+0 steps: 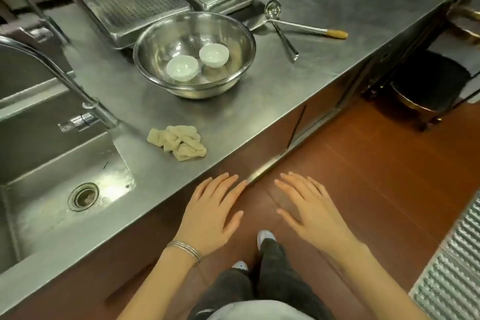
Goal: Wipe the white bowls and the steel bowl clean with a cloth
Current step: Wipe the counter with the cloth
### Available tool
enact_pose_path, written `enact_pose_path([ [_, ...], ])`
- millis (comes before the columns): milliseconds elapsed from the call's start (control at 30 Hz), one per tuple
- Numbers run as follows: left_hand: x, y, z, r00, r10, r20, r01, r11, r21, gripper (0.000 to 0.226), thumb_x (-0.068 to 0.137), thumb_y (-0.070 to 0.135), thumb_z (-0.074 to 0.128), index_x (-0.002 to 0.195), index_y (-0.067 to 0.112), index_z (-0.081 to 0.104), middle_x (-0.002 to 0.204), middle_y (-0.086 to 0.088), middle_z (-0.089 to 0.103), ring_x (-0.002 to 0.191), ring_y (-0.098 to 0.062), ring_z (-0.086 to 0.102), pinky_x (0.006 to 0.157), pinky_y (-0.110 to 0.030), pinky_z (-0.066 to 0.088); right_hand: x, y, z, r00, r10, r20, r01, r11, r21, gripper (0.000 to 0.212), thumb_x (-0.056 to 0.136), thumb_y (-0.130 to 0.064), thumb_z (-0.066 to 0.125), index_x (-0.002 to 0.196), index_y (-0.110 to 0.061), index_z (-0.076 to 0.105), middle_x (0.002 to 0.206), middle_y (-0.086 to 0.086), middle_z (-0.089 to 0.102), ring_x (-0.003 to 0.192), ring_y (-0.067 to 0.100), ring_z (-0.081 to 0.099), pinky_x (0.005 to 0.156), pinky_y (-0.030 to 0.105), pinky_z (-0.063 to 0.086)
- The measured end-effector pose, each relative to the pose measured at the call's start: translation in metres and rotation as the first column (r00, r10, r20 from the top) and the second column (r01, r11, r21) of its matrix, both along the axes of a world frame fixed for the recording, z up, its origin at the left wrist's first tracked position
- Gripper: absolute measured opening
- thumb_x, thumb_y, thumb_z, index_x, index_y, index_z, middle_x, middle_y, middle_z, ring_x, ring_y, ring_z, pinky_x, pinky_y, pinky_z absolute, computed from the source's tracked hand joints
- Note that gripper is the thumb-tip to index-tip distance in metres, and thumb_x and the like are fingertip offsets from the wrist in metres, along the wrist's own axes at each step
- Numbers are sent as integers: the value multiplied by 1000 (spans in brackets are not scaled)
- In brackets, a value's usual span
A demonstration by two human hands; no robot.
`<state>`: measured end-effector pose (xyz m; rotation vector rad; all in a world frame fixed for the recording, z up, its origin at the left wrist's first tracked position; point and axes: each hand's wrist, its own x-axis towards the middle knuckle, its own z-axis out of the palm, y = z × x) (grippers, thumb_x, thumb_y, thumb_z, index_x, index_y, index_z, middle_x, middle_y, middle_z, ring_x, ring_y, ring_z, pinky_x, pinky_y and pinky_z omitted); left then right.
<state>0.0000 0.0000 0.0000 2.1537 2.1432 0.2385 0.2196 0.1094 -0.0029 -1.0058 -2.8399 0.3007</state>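
A large steel bowl (235, 34) stands on the steel counter (324, 8). Two small white bowls sit upright inside it, one at the left (182, 68) and one at the right (214, 55). A crumpled beige cloth (178, 142) lies on the counter nearer to me, beside the sink. My left hand (213, 214) hovers flat and open just off the counter's front edge, below the cloth, a bangle on its wrist. My right hand (310, 208) is spread open over the floor, holding nothing.
A sink (52, 179) with a drain and a curved tap (78, 91) lies at the left. Two perforated steel trays (124, 0) stand behind the big bowl. Two ladles (293, 24) lie to its right. A black stool (428, 86) and a floor grate (457, 267) are on the right.
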Motion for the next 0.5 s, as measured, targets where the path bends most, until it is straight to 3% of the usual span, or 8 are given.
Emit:
enact_pose_path([
  [100, -13, 12, -17, 996, 90, -16, -91, 994, -54, 54, 86, 45, 41, 135, 24, 43, 137, 0, 50, 129, -19, 42, 108, -34, 24, -19, 32, -13, 995, 92, 23, -91, 994, -52, 50, 89, -47, 40, 133, -24, 45, 137, -2, 50, 130, 18, 40, 109, 33, 19],
  [267, -33, 41, -32, 966, 259, -14, -259, 961, -91, 52, 86, 45, 39, 133, 22, 46, 132, -3, 54, 122, -23, 50, 104, -37, 25, -56, 95, -27, 961, 268, 64, -260, 960, -103, 51, 89, -49, 40, 134, -24, 45, 137, -3, 50, 128, 16, 45, 107, 38, 31],
  [500, -77, 70, -36, 851, 525, 18, -524, 850, -48, 51, 84, 42, 41, 130, 20, 47, 131, -7, 54, 120, -25, 45, 98, -36, 31, -150, 168, -26, 843, 537, -4, -530, 831, -166, 51, 88, -46, 41, 129, -19, 49, 135, 1, 51, 124, 20, 48, 104, 39, 36],
])
